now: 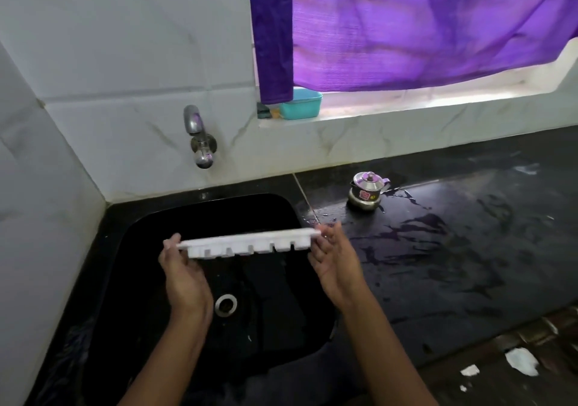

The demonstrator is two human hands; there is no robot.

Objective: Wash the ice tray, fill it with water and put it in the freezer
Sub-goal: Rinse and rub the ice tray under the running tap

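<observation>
A white plastic ice tray (250, 243) is held level above the black sink (140, 227), seen from its side with the cell bottoms showing below the rim. My left hand (181, 268) grips its left end, thumb on top of the rim. My right hand (331, 255) grips its right end with fingers curled over the edge. The steel tap (200, 138) sticks out of the tiled wall above and behind the tray; no water runs from it. The sink's drain (225, 305) lies below the tray.
A wet black counter (453, 249) runs to the right of the sink, with a small lidded steel pot (367, 191) near the wall. A teal tub (300, 103) sits on the window sill under a purple curtain (406, 23). White scraps (519, 362) lie at the counter's front edge.
</observation>
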